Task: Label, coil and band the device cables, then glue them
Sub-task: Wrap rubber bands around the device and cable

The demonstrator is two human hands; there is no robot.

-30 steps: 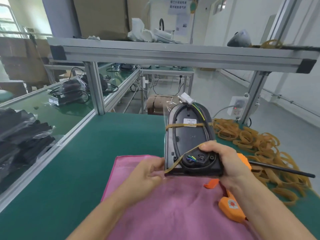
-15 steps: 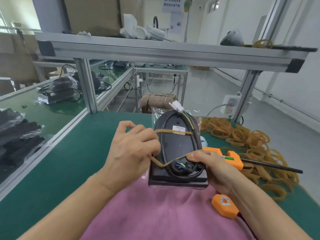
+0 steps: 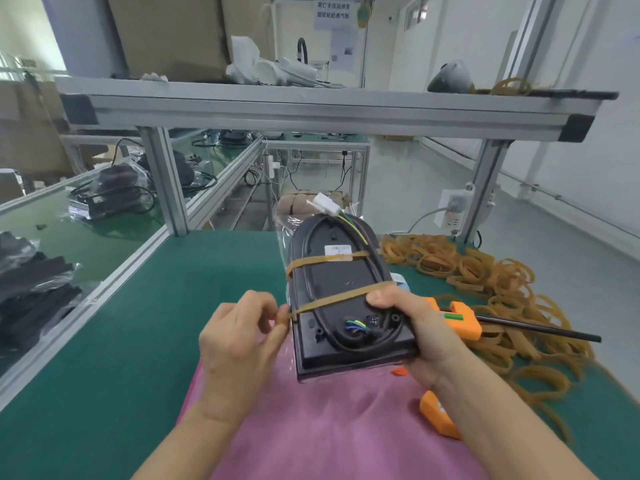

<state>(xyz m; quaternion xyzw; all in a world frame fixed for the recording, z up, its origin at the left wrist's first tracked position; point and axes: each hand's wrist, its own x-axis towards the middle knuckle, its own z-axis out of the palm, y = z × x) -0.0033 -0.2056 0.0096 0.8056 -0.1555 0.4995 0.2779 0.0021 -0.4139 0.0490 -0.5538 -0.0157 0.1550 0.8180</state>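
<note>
Two hands [image 3: 239, 341] [image 3: 420, 327], one black device [image 3: 341, 289], two bands on it [image 3: 325, 259] [image 3: 341, 297] (loose bands [image 3: 485, 271] uncountable), one pink cloth [image 3: 329, 427].

Aluminium-framed shelf [image 3: 311, 109] over green benches [image 3: 138, 306]; grey floor [image 3: 415, 188].

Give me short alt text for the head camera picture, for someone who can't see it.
Two hands stretch a tan rubber band across a black oval device held over a pink cloth: the left hand pinches the band, the right hand grips the device. Loose bands lie on the green bench.
</note>
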